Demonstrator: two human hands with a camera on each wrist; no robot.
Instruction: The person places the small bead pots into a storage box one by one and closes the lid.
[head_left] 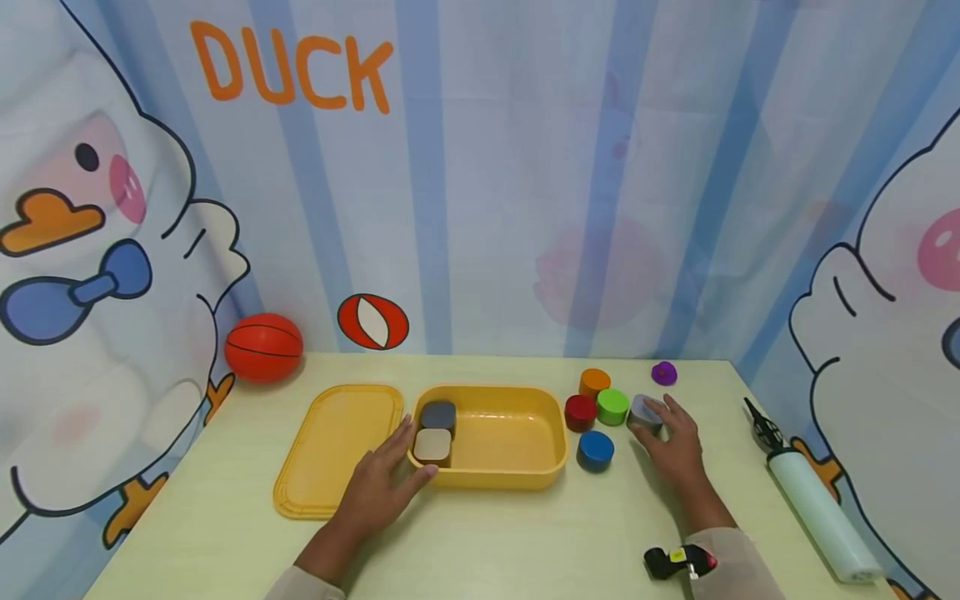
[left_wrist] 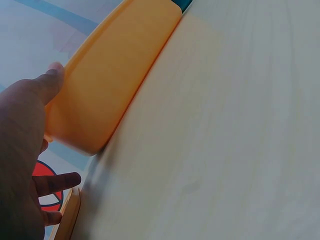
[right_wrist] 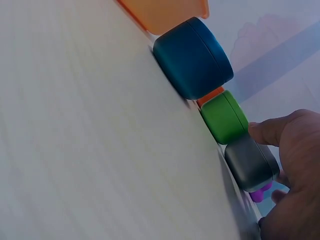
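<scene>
A yellow rectangular box (head_left: 510, 481) stands on the table, with a dark grey rounded case (head_left: 438, 413) and a beige case (head_left: 432, 445) inside at its left end. My left hand (head_left: 377, 483) rests at the box's front left corner, thumb on the rim and the other fingers fairly straight. Farther right, my right hand (head_left: 678, 442) holds a small grey case (right_wrist: 250, 162) between thumb and fingers, low at the tabletop. Beside it are a green case (right_wrist: 223, 117), a blue case (head_left: 596, 452), a red case (head_left: 581, 413) and an orange case (head_left: 595, 382).
A yellow lid (head_left: 330, 458) lies flat left of the box. Behind it, a red basketball (head_left: 264, 347) sits at the table's back left. A small purple piece (head_left: 663, 372) lies near the back edge. Along the right edge lies a pale green pump (head_left: 821, 512) with a black nozzle.
</scene>
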